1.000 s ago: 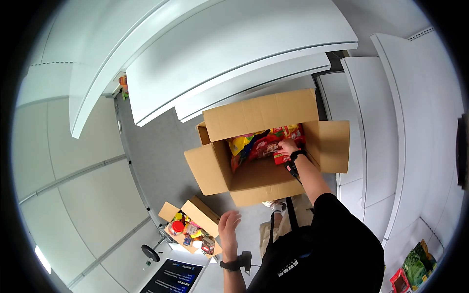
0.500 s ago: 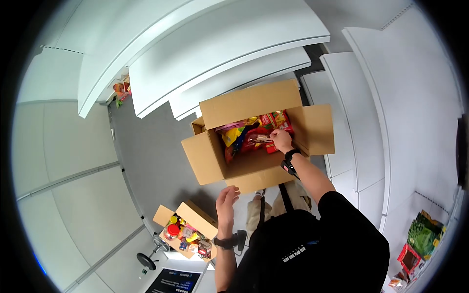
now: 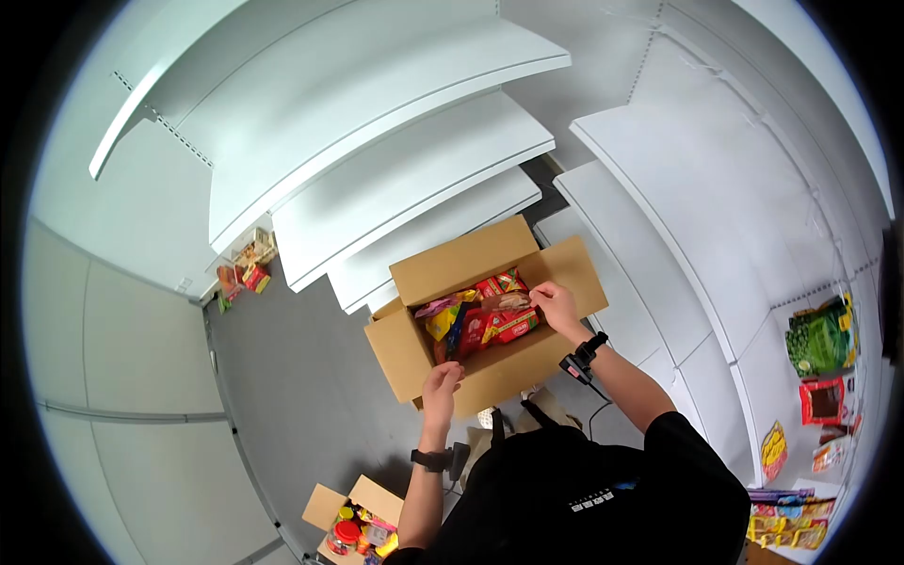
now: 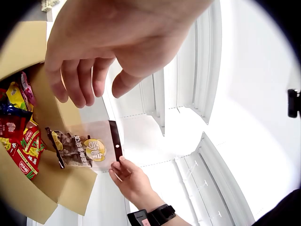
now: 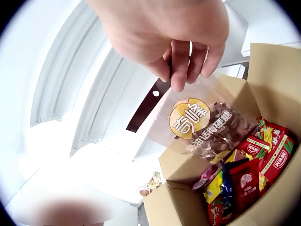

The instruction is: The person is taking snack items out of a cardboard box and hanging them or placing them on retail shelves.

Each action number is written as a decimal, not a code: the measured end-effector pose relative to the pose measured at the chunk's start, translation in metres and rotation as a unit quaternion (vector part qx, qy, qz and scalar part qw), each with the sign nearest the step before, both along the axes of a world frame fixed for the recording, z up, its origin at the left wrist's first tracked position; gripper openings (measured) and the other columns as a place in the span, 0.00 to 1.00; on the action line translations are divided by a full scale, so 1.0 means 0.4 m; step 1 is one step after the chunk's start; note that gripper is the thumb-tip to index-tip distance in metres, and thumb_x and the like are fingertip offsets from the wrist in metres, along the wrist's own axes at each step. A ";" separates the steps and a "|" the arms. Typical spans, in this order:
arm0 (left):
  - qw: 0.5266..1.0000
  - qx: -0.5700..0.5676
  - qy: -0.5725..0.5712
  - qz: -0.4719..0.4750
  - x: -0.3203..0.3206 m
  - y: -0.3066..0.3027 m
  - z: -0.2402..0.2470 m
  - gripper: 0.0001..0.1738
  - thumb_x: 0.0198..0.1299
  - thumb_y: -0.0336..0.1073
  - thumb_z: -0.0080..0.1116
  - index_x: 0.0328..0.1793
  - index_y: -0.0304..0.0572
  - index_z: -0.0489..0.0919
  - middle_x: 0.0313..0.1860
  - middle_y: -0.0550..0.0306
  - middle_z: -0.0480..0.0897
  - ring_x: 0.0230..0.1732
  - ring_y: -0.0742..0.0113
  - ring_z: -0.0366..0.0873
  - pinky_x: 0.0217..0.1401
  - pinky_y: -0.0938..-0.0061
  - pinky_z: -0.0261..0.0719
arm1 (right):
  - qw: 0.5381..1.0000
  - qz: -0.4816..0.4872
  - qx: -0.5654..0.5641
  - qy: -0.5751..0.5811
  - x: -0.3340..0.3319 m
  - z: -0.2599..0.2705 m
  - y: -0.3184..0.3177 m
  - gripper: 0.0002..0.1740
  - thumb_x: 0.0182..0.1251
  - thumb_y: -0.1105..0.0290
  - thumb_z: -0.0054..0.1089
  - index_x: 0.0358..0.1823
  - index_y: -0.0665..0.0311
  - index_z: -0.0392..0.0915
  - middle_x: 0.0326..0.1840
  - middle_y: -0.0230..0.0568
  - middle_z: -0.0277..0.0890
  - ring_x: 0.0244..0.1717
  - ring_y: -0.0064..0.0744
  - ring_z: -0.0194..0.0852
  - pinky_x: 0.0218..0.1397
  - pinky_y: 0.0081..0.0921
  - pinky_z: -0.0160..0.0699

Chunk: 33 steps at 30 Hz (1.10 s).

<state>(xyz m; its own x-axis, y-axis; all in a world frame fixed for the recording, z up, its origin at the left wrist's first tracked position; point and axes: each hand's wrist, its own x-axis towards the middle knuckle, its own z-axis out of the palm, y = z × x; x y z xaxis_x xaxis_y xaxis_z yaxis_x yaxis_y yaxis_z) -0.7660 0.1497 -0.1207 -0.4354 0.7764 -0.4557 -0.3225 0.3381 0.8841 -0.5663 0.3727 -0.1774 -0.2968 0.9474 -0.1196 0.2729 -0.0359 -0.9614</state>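
My right hand (image 3: 556, 306) pinches the dark top edge of a clear bag of brown pieces (image 5: 207, 125) with a yellow round label, held up over the open cardboard box (image 3: 400, 353). In the left wrist view that bag (image 4: 84, 148) hangs from the fingertips of the right hand (image 4: 134, 183). Red, yellow and dark blue packets (image 5: 244, 181) lie inside the box. My left hand (image 3: 440, 391) hovers at the box's near left edge, fingers loosely bent, holding nothing; in its own wrist view the left hand (image 4: 113, 47) is above the bag.
White shelves (image 3: 405, 160) rise behind and to the right of the box. A smaller carton (image 3: 325, 504) of packaged goods stands on the floor at lower left. Packets (image 3: 824, 339) sit on shelving at far right, more goods (image 3: 250, 264) at far left.
My right hand has lifted the clear bag up from the packets in the box. The left hand has come closer to the box, and the head view has shifted to show more shelving.
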 end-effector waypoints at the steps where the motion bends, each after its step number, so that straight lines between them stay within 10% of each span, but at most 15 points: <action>1: 1.000 0.011 0.005 -0.012 -0.001 -0.002 -0.013 0.13 0.63 0.36 0.56 0.50 0.39 0.77 0.43 0.60 0.80 0.46 0.71 0.77 0.50 0.77 0.73 | 1.000 -0.003 0.013 0.006 0.007 0.020 -0.014 0.09 0.62 0.68 0.58 0.33 0.69 0.78 0.26 0.37 0.80 0.28 0.22 0.77 0.32 0.21 0.72; 13: 0.957 0.114 0.150 -0.222 0.055 0.040 0.058 0.43 0.51 0.38 0.69 0.70 0.34 0.60 0.63 0.49 0.69 0.63 0.60 0.66 0.65 0.70 0.64 | 0.997 0.021 -0.031 0.072 0.112 0.392 -0.244 0.08 0.61 0.69 0.60 0.33 0.68 0.78 0.24 0.31 0.76 0.25 0.17 0.71 0.29 0.16 0.68; 21: 0.910 0.166 0.121 -0.361 0.155 0.109 0.079 0.20 0.59 0.33 0.62 0.55 0.32 0.75 0.43 0.61 0.80 0.43 0.76 0.75 0.51 0.79 0.72 | 0.977 -0.091 0.032 0.188 0.257 0.476 -0.318 0.08 0.64 0.70 0.58 0.37 0.68 0.78 0.25 0.28 0.74 0.26 0.15 0.67 0.31 0.16 0.66; 33: 0.865 0.193 0.066 -0.459 0.458 0.117 0.191 0.16 0.61 0.32 0.59 0.52 0.29 0.77 0.41 0.60 0.81 0.42 0.78 0.74 0.47 0.81 0.72 | 0.926 -0.287 0.132 0.206 0.581 0.497 -0.524 0.22 0.65 0.73 0.55 0.60 0.66 0.67 0.35 0.33 0.75 0.40 0.22 0.71 0.45 0.21 0.70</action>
<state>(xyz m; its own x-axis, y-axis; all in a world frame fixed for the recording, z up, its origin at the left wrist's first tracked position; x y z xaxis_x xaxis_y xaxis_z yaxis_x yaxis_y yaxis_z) -0.5826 0.1965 -0.0443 0.4167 0.9056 -0.0796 0.0380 0.0701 0.9968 -0.3339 0.1632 0.0216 0.2967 0.9431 0.1502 -0.1095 0.1899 -0.9757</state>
